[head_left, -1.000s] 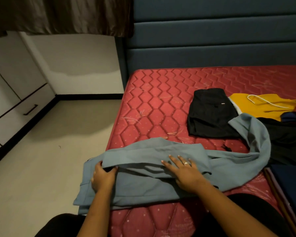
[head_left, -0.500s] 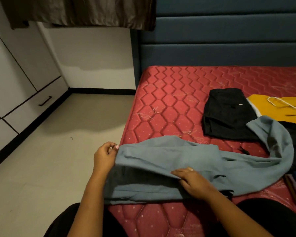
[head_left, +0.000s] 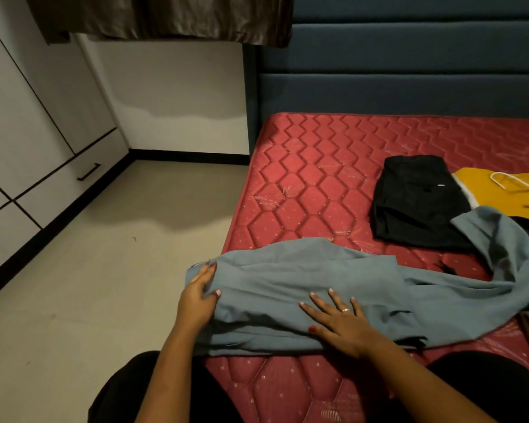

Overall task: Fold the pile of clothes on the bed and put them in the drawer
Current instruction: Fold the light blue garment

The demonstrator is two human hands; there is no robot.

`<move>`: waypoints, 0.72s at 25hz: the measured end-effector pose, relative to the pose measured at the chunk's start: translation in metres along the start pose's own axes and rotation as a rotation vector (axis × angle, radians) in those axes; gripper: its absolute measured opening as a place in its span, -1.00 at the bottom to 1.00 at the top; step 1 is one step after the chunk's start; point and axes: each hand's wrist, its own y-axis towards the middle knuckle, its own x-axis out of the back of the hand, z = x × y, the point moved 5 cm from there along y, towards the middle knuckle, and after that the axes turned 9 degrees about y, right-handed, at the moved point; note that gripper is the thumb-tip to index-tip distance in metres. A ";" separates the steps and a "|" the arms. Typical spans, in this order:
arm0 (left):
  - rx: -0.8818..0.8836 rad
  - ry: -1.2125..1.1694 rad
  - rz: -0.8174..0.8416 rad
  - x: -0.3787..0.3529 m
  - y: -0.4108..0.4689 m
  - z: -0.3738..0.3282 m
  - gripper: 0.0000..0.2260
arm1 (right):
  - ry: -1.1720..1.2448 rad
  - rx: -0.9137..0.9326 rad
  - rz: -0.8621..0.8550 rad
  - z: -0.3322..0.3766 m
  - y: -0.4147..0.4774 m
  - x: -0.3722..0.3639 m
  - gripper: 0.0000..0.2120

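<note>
**Blue-grey garment mid-fold at near edge of bed**

Left hand [head_left: 199, 296] pinching left end of blue-grey garment [head_left: 333, 296]; right hand [head_left: 338, 322] spread flat, pressing its middle. Long axis running left to right along bed [head_left: 312, 184], unfolded tail curling away right, nearer right hand.
</note>
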 end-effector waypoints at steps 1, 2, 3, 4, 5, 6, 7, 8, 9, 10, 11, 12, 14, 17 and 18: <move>-0.004 0.017 0.056 -0.003 -0.001 0.003 -0.40 | -0.006 -0.017 0.004 -0.004 0.001 0.001 -0.20; 0.029 0.059 0.118 -0.007 -0.003 0.009 -0.33 | -0.015 -0.040 0.017 -0.010 0.003 0.002 -0.20; 0.081 0.108 0.158 -0.010 -0.006 0.016 -0.24 | -0.025 -0.072 0.036 -0.016 0.003 0.004 -0.24; 0.145 0.144 0.160 -0.011 -0.011 0.021 -0.19 | -0.038 -0.115 0.054 -0.022 0.002 0.007 -0.30; 0.219 0.152 0.126 -0.010 -0.016 0.026 -0.17 | -0.050 -0.152 0.060 -0.026 0.001 0.009 -0.34; 0.288 0.173 0.083 -0.009 -0.020 0.029 -0.20 | -0.053 -0.179 0.050 -0.028 0.000 0.011 -0.37; 0.345 0.218 0.054 -0.009 -0.024 0.031 -0.25 | -0.048 -0.198 0.028 -0.028 -0.001 0.011 -0.38; 0.387 0.279 0.044 -0.008 -0.026 0.029 -0.32 | -0.042 -0.209 0.005 -0.026 -0.003 0.011 -0.39; 0.414 0.319 0.037 -0.009 -0.027 0.026 -0.39 | -0.036 -0.217 -0.011 -0.025 -0.005 0.010 -0.40; 0.426 0.314 0.010 -0.010 -0.025 0.023 -0.47 | -0.037 -0.216 -0.027 -0.024 -0.005 0.009 -0.40; 0.416 0.270 -0.022 -0.010 -0.022 0.020 -0.57 | -0.032 -0.227 -0.037 -0.028 -0.006 0.010 -0.39; 0.390 0.204 -0.058 -0.010 -0.020 0.014 -0.69 | -0.007 -0.265 -0.037 -0.035 -0.007 0.016 -0.36; 0.387 0.084 -0.138 -0.008 -0.019 0.005 -0.89 | 0.055 -0.366 -0.063 -0.066 -0.012 0.035 -0.29; 0.399 0.212 -0.255 0.000 -0.024 -0.005 -0.71 | 0.171 -0.549 -0.186 -0.123 -0.036 0.073 -0.14; 0.375 0.320 -0.273 -0.001 -0.024 -0.013 -0.63 | 0.318 -0.575 -0.222 -0.139 -0.046 0.080 -0.09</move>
